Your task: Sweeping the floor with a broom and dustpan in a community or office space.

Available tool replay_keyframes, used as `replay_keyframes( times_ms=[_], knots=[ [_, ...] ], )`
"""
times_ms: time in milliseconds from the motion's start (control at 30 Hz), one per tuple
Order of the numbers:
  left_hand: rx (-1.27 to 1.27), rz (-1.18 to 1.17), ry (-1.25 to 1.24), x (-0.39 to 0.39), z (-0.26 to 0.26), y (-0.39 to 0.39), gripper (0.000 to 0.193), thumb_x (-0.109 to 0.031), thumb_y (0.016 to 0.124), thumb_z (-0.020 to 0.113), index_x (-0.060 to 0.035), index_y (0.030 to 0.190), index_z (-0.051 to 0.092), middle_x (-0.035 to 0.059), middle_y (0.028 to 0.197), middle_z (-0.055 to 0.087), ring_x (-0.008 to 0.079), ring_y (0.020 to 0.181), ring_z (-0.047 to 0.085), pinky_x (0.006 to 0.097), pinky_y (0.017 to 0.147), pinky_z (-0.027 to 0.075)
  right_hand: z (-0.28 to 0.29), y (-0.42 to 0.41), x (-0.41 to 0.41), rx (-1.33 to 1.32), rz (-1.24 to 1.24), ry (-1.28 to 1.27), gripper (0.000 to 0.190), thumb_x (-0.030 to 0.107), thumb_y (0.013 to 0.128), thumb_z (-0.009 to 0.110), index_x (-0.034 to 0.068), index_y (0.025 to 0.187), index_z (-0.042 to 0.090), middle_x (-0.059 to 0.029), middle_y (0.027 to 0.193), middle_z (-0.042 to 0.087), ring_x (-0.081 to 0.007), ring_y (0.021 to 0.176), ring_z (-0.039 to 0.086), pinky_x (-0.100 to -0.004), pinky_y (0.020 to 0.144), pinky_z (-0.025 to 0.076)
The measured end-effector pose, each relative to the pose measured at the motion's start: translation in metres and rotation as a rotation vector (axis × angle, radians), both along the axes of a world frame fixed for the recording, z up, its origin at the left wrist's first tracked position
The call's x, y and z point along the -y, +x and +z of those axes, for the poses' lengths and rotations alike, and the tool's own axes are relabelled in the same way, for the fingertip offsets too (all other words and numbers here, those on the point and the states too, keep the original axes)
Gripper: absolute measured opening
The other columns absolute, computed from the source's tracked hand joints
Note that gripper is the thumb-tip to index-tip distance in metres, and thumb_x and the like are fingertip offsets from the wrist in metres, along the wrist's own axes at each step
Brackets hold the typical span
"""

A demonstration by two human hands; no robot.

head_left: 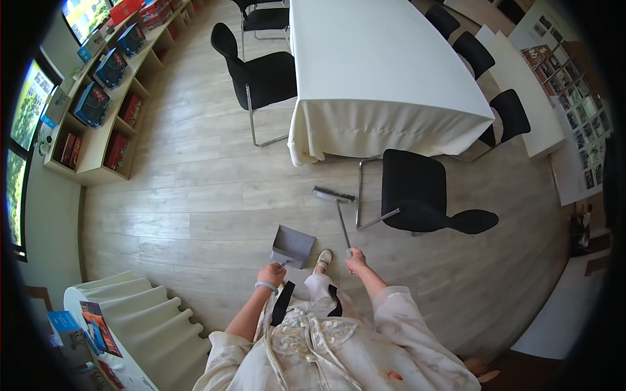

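My right hand [356, 260] grips the grey handle of a broom [334, 196]. Its pale head with dark bristles rests on the wood-look floor [215, 195], just left of a chair's metal legs. Below and left of the broom head lies a grey dustpan [293, 244], its open side facing away from me. My left hand [272, 274], with a pale bangle at the wrist, is closed around the dustpan's handle. One shoe [323, 259] shows between the two tools. No debris can be made out on the floor or in the pan.
Ahead is a long table [381, 54] with a white cloth. A black chair [414, 190] stands at its near end, another chair [264, 78] on its left side. Shelves [105, 141] with gift bags line the left wall. A cloth-draped table [146, 317] sits at lower left.
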State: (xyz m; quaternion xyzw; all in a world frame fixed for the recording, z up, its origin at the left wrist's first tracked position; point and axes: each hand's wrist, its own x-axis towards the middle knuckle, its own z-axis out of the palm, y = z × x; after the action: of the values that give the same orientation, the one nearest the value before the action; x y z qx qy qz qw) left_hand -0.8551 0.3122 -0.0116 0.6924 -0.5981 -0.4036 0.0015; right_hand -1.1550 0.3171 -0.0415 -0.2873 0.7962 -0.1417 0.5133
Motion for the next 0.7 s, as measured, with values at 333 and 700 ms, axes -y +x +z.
replay_keyframes(
  times_ms=[333,700],
  knots=[
    [0.014,0.012,-0.105,0.039,0.015,-0.028,0.024,-0.034,0.068,0.058,-0.0118,0.077,0.061,0.0166,0.072,0.059,0.0339,0.071,0.056,0.0406,0.064,0.045,0.058,-0.057,-0.011,0.397,-0.076,0.278,0.049,0.0,0.066,0.054,0.009,0.114,0.045,-0.0065,0.06,0.051,-0.012,0.041,0.045,-0.0259,0.032,0.033],
    [0.115,-0.033,-0.029,0.034,0.002,-0.043,0.02,-0.031,0.07,0.056,-0.0122,0.075,0.06,0.0146,0.069,0.059,0.0336,0.068,0.057,0.0409,0.063,0.046,-0.013,-0.091,0.114,0.031,0.0,-0.054,0.042,-0.002,0.064,0.052,0.001,0.106,0.046,-0.0103,0.055,0.052,-0.0175,0.035,0.049,-0.0316,0.029,0.037]
  ],
)
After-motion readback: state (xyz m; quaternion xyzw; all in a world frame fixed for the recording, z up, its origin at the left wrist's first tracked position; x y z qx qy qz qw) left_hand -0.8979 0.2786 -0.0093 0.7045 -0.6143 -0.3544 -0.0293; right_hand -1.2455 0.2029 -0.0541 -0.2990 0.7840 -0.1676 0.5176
